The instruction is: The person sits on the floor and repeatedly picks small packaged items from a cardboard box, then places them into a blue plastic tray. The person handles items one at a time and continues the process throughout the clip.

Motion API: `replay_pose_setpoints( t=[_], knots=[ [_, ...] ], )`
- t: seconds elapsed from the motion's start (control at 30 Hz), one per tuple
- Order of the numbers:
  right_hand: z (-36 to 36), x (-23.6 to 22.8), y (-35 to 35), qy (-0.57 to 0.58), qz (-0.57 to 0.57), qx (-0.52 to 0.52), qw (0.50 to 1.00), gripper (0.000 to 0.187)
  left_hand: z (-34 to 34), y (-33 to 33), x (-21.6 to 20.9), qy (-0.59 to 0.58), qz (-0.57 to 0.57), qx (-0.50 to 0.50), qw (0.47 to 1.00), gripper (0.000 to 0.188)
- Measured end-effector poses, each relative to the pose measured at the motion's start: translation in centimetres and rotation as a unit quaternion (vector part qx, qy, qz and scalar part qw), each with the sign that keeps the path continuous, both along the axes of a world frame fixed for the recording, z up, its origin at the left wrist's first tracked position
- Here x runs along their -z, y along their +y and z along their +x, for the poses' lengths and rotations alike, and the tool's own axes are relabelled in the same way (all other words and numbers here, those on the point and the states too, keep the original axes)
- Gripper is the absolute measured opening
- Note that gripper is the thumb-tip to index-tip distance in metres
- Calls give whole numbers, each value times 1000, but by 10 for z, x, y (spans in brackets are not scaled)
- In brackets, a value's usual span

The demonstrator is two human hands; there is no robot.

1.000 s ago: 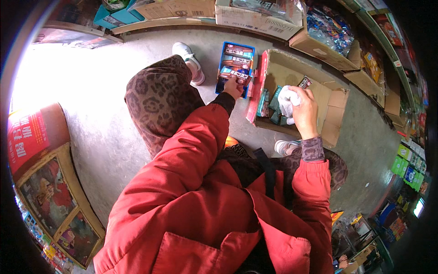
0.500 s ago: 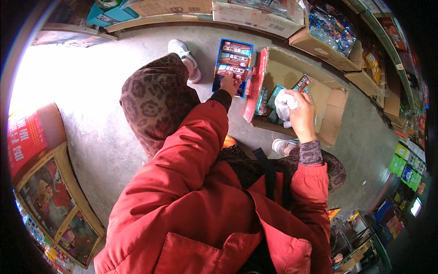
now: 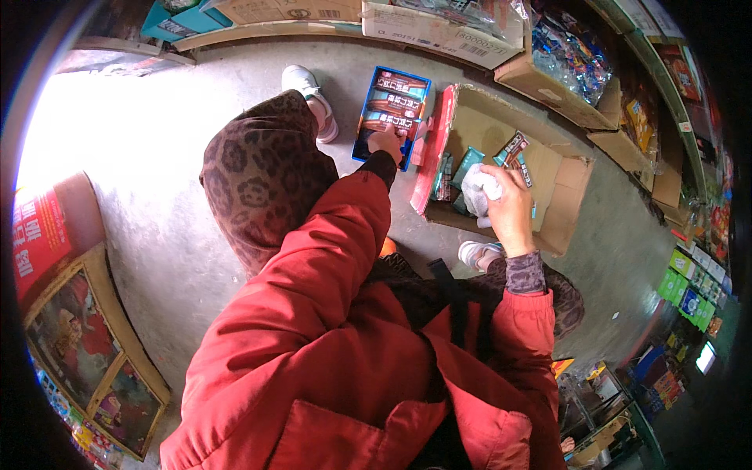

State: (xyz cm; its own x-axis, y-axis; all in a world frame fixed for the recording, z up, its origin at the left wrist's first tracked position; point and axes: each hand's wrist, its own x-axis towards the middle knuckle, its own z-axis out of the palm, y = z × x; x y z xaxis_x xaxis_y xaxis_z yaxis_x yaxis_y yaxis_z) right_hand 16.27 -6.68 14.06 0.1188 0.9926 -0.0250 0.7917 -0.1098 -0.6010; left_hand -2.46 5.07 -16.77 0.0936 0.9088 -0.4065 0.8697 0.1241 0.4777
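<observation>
A blue-rimmed tray on the floor holds wrapped chocolate bars in brown and teal packaging. My left hand is at the near end of this tray, fingers curled against the nearest wrapped bar; part of them is hidden. Over the open cardboard carton, to the right, my right hand grips a bunched white cloth. Inside the carton, beyond and beside the cloth, lie several more bars in brown and teal wrappers.
Along the far side stand cardboard boxes and an open box of small wrapped goods. A red-and-tan carton and a wood-framed glass panel are at the left. My shoes flank the tray and carton.
The view has shifted slightly. My right hand with the cloth sits a little lower against the carton, uncovering more of the bars inside. My left hand stays at the same bar.
</observation>
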Motion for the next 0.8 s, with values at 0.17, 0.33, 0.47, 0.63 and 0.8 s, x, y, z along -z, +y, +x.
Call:
replay_pose_setpoints(
  t=[0.17, 0.33, 0.47, 0.63, 0.8],
  knots=[
    [-1, -3, 1, -18, -38, 9, 999, 39, 3, 3, 0, -210, -97, -230, 945, 9],
    [-1, -4, -1, -15, -29, 5, 999, 39, 10, 10, -6, -339, -105, -465, 811, 21],
    [-1, -3, -2, -19, -39, 8, 999, 40, 17, 6, -37, -198, 20, -401, 894, 26],
    [-2, -5, -1, -14, -31, 4, 999, 40, 20, 4, -71, -209, 131, -181, 952, 30],
    [-3, -6, -3, -13, -37, 11, 999, 41, 24, 1, -71, -191, 173, -138, 956, 29]
  ],
)
